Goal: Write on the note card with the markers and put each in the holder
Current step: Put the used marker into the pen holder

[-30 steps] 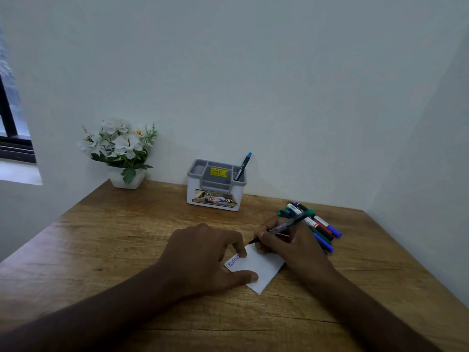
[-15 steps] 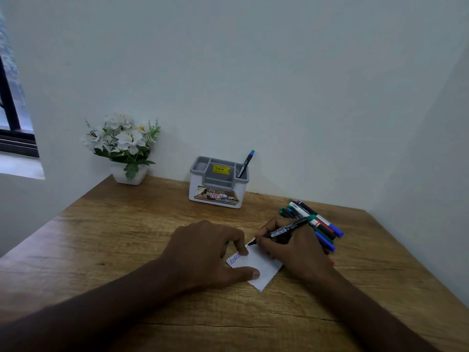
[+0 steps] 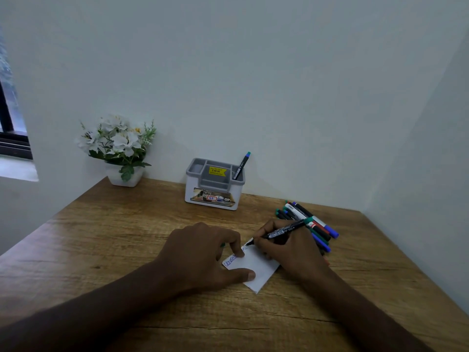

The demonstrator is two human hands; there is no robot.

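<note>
Since the earlier frames the marker [image 3: 283, 229] in the right hand [image 3: 291, 250] has swung flatter, and its tip now sits at the far corner of the note card [image 3: 256, 268] rather than above its middle; the blue scribble along the card's far edge reaches closer to that corner. Right-hand fingers are curled in a closed grip round the marker's black barrel, its green end pointing away toward the pile. Left hand [image 3: 203, 252] presses on the card, thumb flat across its near-left part and fingertips curled down at its far edge; something green peeps out under those fingers, too hidden to identify, so whether that grip holds anything cannot be told. Lying on the wooden table [image 3: 101, 237], the card sits between the two hands, turned at an angle. Just beyond the right hand from the card lies a pile of markers [image 3: 312, 224] with blue, green and red caps. Farther back from the card, against the wall, stands the grey-and-white holder [image 3: 213, 196], one marker in holder [image 3: 241, 166] leaning in its right compartment. Left of the holder, well apart from the card, is a white flower pot [image 3: 119, 153].
</note>
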